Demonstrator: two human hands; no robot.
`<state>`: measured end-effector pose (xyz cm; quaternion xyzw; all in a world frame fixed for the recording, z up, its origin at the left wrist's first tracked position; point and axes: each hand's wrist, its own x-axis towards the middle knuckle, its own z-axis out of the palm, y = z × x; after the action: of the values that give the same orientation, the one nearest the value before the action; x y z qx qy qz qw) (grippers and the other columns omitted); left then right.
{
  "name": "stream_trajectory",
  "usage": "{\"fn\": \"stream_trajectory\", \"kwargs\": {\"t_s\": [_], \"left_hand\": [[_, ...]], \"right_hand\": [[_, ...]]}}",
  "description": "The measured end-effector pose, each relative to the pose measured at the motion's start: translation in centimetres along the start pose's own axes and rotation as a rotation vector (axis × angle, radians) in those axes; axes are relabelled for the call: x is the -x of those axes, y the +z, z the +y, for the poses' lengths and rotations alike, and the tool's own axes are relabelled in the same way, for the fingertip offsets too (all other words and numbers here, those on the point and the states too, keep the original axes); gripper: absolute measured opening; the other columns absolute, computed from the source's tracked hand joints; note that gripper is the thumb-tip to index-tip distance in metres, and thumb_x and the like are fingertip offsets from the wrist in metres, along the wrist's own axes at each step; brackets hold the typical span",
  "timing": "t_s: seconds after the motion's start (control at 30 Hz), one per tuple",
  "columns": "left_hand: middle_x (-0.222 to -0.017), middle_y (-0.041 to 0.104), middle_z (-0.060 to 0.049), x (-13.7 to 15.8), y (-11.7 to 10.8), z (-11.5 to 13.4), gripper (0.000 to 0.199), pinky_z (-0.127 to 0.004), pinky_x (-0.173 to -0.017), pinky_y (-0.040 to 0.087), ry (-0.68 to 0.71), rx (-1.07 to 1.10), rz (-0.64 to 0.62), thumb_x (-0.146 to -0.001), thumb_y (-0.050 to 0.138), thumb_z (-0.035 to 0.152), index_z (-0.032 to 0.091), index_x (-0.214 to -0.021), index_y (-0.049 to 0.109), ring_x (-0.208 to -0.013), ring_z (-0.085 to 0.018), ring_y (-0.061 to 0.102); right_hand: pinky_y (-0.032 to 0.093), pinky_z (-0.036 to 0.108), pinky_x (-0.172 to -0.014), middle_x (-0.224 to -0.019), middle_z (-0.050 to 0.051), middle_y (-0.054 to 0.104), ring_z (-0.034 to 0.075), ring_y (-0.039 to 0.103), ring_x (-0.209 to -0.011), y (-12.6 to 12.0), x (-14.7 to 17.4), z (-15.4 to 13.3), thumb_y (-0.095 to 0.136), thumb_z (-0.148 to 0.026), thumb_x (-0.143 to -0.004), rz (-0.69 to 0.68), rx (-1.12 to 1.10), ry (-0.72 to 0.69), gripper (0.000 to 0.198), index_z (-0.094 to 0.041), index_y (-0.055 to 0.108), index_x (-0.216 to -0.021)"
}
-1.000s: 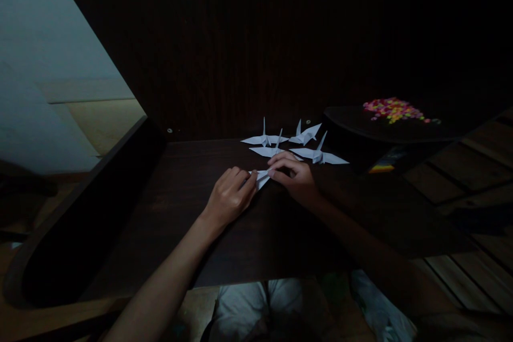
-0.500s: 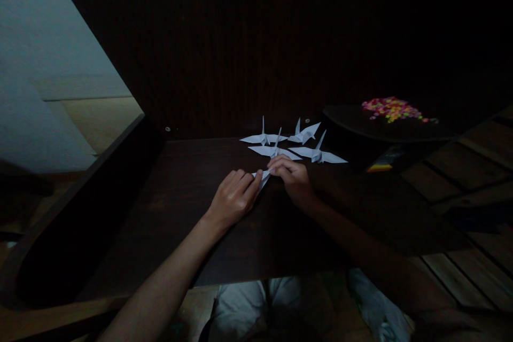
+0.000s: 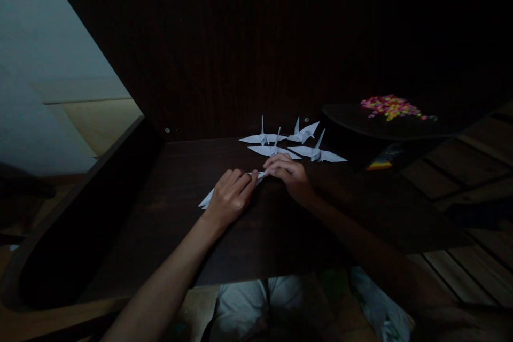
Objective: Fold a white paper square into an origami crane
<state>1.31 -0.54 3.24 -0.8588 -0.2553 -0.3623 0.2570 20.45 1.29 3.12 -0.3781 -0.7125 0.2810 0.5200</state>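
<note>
Between my two hands is a folded white paper [image 3: 207, 199], its pointed end sticking out to the left from under my left hand [image 3: 232, 195]. The fingers of that hand are closed on the paper's middle. My right hand [image 3: 289, 173] pinches its right end between thumb and fingers. How the held part is folded is mostly hidden by my fingers. Just beyond my hands stand several white origami cranes [image 3: 317, 154], wings spread and necks pointing up. The closest one lies right behind my right fingertips.
A dark wooden desk [image 3: 168, 171] with a tall back panel [image 3: 224, 48] and a raised left side [image 3: 76, 214] surrounds my arms. On a rounded shelf [image 3: 344, 117] at right lies a pile of small colourful pieces [image 3: 390, 107]. A pale wall [image 3: 52, 53] is at left.
The folded paper has turned, so its pointed end now shows left of my left hand. My right hand has shifted slightly left. The cranes stay where they were.
</note>
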Motion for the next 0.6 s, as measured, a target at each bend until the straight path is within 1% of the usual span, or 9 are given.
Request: {"fn": "stream_trajectory", "kwargs": {"t_s": [0.1, 0.2, 0.3, 0.47, 0.6], "left_hand": [[-0.073, 0.061, -0.005, -0.04, -0.19, 0.02, 0.018, -0.032, -0.057, 0.036, 0.043, -0.020, -0.006, -0.091, 0.052, 0.008, 0.007, -0.108, 0.059, -0.068, -0.017, 0.052], [-0.074, 0.061, -0.006, -0.09, -0.27, 0.10, 0.019, -0.032, -0.057, 0.037, 0.074, -0.008, -0.021, -0.092, 0.050, 0.008, 0.005, -0.109, 0.058, -0.069, -0.018, 0.053], [-0.073, 0.061, -0.005, -0.07, -0.24, 0.12, 0.019, -0.032, -0.057, 0.038, 0.075, -0.004, -0.035, -0.094, 0.046, 0.009, 0.007, -0.110, 0.058, -0.069, -0.018, 0.053], [-0.073, 0.061, -0.005, -0.04, -0.16, 0.04, 0.018, -0.032, -0.057, 0.038, 0.080, -0.023, -0.026, -0.094, 0.048, 0.009, 0.007, -0.108, 0.058, -0.068, -0.018, 0.053], [-0.074, 0.061, -0.005, 0.04, -0.06, -0.05, 0.019, -0.032, -0.057, 0.038, 0.078, -0.024, -0.034, -0.094, 0.047, 0.010, 0.008, -0.111, 0.056, -0.068, -0.017, 0.054]], "right_hand": [[0.035, 0.040, -0.092, -0.086, 0.003, 0.061, 0.021, 0.053, -0.093, -0.17, -0.17, 0.02, 0.054, -0.027, -0.087, -0.077, 0.048, 0.042, 0.029, -0.022, 0.069, -0.064], [0.034, 0.040, -0.092, -0.088, 0.003, 0.058, 0.021, 0.052, -0.094, -0.08, -0.15, 0.13, 0.059, -0.030, -0.084, -0.133, 0.044, 0.085, 0.024, -0.021, 0.070, -0.064], [0.036, 0.038, -0.091, -0.090, 0.003, 0.057, 0.020, 0.053, -0.093, -0.04, -0.09, 0.28, 0.059, -0.030, -0.084, -0.187, 0.001, 0.115, 0.023, -0.021, 0.069, -0.065], [0.036, 0.038, -0.090, -0.091, 0.003, 0.055, 0.020, 0.052, -0.094, -0.22, -0.17, 0.03, 0.057, -0.030, -0.086, -0.226, 0.012, 0.098, 0.025, -0.020, 0.068, -0.066], [0.033, 0.039, -0.095, -0.088, 0.002, 0.056, 0.019, 0.052, -0.092, -0.24, -0.17, -0.32, 0.054, -0.028, -0.088, -0.221, 0.067, 0.063, 0.028, -0.020, 0.064, -0.063]]}}
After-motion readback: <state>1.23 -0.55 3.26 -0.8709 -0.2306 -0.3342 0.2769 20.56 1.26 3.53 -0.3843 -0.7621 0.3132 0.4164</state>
